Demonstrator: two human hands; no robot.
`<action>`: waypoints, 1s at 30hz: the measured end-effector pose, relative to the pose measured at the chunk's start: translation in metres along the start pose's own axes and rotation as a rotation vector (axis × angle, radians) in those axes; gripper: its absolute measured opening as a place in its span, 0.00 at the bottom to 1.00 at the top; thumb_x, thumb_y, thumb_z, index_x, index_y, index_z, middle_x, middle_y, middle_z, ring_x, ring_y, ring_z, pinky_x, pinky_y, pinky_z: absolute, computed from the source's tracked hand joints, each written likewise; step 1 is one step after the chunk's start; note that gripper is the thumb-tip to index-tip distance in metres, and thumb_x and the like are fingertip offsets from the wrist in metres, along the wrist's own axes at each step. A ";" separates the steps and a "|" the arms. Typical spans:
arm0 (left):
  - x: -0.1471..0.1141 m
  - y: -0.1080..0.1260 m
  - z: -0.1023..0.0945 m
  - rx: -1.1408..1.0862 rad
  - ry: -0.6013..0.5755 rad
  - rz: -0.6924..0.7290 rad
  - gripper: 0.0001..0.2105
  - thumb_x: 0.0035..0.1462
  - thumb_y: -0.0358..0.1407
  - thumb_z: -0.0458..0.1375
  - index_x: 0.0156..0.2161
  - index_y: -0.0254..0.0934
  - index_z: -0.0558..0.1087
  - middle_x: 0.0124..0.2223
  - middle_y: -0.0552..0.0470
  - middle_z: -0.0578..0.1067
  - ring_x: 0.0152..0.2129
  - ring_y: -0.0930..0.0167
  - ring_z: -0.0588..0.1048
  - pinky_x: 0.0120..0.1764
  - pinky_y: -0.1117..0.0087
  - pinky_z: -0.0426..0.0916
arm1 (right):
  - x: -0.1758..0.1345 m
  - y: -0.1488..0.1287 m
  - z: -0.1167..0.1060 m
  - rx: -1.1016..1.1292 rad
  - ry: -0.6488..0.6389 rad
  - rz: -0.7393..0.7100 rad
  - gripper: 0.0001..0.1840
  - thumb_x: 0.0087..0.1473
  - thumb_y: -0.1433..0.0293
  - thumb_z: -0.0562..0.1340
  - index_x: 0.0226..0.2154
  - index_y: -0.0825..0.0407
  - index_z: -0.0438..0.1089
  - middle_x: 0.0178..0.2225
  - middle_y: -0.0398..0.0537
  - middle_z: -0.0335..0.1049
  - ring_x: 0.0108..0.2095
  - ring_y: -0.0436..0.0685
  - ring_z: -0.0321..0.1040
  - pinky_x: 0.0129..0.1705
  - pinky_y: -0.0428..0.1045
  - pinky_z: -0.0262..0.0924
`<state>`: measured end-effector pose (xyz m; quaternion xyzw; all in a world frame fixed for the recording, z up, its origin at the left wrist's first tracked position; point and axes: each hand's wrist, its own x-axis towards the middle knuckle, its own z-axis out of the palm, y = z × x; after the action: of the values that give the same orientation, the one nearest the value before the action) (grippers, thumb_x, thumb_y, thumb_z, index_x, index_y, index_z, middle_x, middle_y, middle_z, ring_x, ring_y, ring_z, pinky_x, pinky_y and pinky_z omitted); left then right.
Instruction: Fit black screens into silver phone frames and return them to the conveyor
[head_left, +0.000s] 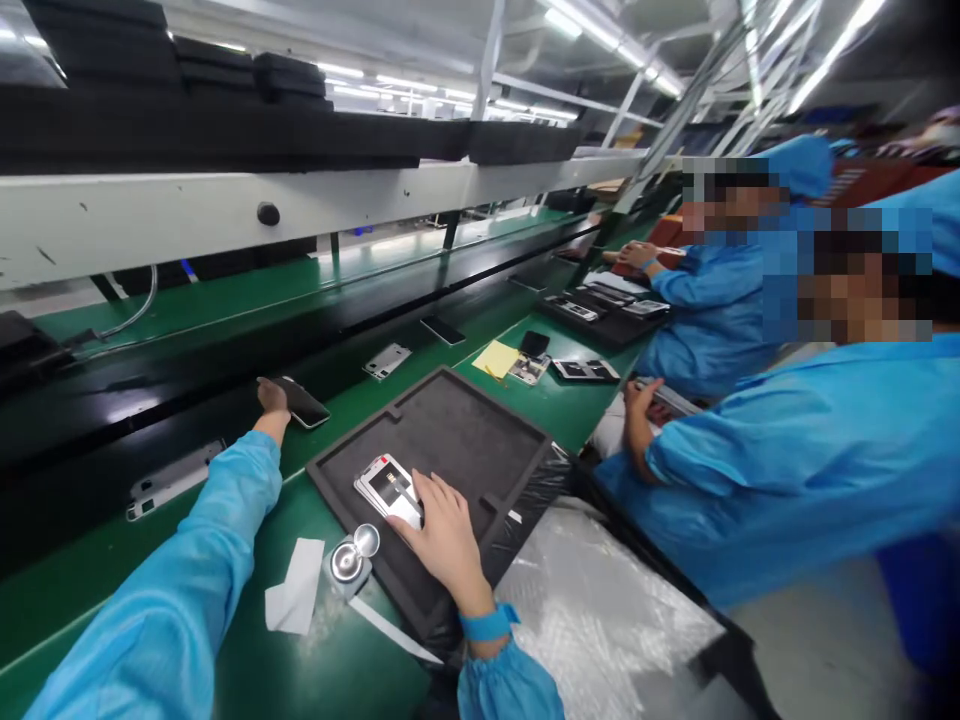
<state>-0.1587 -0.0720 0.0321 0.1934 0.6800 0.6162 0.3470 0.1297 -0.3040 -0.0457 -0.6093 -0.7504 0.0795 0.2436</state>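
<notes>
Stretched out to the left, my left hand (272, 398) has its fingers closed at one end of a dark-faced phone (304, 404), beside the dark strip along the bench. My right hand (444, 522), with a blue band at the wrist, is over a black foam tray (457, 420). Its thumb and fingers close around the near end of a small stack of white phone parts (387, 482). The top part shows a dark panel, a ribbon-like strip and a red mark. My palm hides the stack's lower right corner.
Left of the tray are a small container (346, 562) with its round lid raised and white paper (297, 588). Phone frames (176, 482) lie along the dark strip. Farther on are a yellow sheet (496, 359) and more phones (585, 370). Co-workers in blue sit at right.
</notes>
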 end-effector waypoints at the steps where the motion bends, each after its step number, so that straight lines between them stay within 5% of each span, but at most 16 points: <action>1: 0.002 -0.006 0.007 0.086 0.037 0.031 0.21 0.72 0.45 0.58 0.60 0.33 0.70 0.57 0.40 0.73 0.50 0.61 0.76 0.53 0.53 0.75 | -0.001 0.000 0.000 0.006 0.011 -0.001 0.36 0.63 0.58 0.69 0.66 0.55 0.65 0.63 0.60 0.68 0.66 0.71 0.61 0.65 0.64 0.57; 5: 0.004 -0.022 0.043 0.447 0.091 0.134 0.30 0.69 0.39 0.61 0.71 0.34 0.59 0.67 0.35 0.64 0.63 0.53 0.67 0.63 0.44 0.65 | -0.003 0.004 0.000 0.058 0.065 0.006 0.34 0.62 0.58 0.69 0.65 0.55 0.66 0.59 0.60 0.72 0.60 0.70 0.66 0.60 0.62 0.61; 9: -0.006 -0.038 0.091 0.706 0.016 0.249 0.46 0.60 0.40 0.67 0.75 0.28 0.48 0.74 0.25 0.50 0.73 0.44 0.45 0.71 0.41 0.44 | -0.007 0.005 -0.002 0.081 0.105 0.013 0.32 0.66 0.55 0.65 0.64 0.55 0.65 0.52 0.58 0.74 0.54 0.70 0.68 0.53 0.62 0.63; 12: -0.018 -0.050 0.131 0.876 -0.263 0.434 0.52 0.55 0.49 0.70 0.76 0.34 0.49 0.76 0.30 0.47 0.74 0.45 0.39 0.72 0.43 0.35 | -0.008 0.003 -0.005 0.083 0.123 0.030 0.32 0.69 0.50 0.60 0.64 0.54 0.65 0.50 0.59 0.74 0.50 0.71 0.68 0.49 0.62 0.63; 15: -0.028 -0.058 0.165 1.069 -0.595 0.609 0.57 0.52 0.54 0.71 0.76 0.31 0.46 0.75 0.24 0.47 0.72 0.37 0.39 0.69 0.35 0.33 | -0.008 0.002 -0.007 0.054 0.144 0.052 0.35 0.70 0.45 0.56 0.65 0.54 0.64 0.47 0.61 0.73 0.46 0.72 0.68 0.47 0.63 0.63; 19: -0.036 -0.057 0.187 1.010 -0.663 0.684 0.47 0.58 0.48 0.68 0.74 0.30 0.52 0.69 0.22 0.60 0.70 0.37 0.49 0.67 0.33 0.28 | -0.007 0.001 -0.006 0.040 0.149 0.074 0.35 0.70 0.45 0.56 0.65 0.52 0.65 0.45 0.58 0.70 0.44 0.71 0.67 0.47 0.64 0.64; 22: -0.038 -0.046 0.177 0.895 -0.659 0.735 0.42 0.58 0.43 0.67 0.71 0.22 0.57 0.64 0.23 0.67 0.67 0.42 0.57 0.70 0.38 0.32 | -0.005 0.000 -0.006 0.032 0.114 0.076 0.36 0.67 0.46 0.61 0.66 0.52 0.65 0.43 0.56 0.68 0.44 0.71 0.67 0.47 0.64 0.64; 25: -0.038 -0.025 0.142 0.764 -0.645 0.763 0.45 0.55 0.45 0.67 0.70 0.21 0.57 0.62 0.27 0.70 0.65 0.44 0.60 0.70 0.45 0.47 | -0.004 -0.001 -0.006 0.002 0.078 0.069 0.38 0.64 0.46 0.65 0.66 0.52 0.65 0.44 0.56 0.67 0.46 0.71 0.66 0.48 0.63 0.63; 30: -0.043 0.008 0.019 0.382 -0.589 0.729 0.51 0.49 0.42 0.75 0.72 0.31 0.55 0.53 0.37 0.76 0.53 0.55 0.74 0.61 0.56 0.67 | -0.004 0.005 -0.003 0.009 0.126 0.001 0.39 0.67 0.43 0.58 0.64 0.57 0.67 0.45 0.60 0.67 0.46 0.71 0.66 0.46 0.62 0.63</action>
<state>-0.1165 -0.0869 0.0501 0.6437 0.5423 0.4812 0.2449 0.1359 -0.3069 -0.0461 -0.6123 -0.7330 0.0444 0.2930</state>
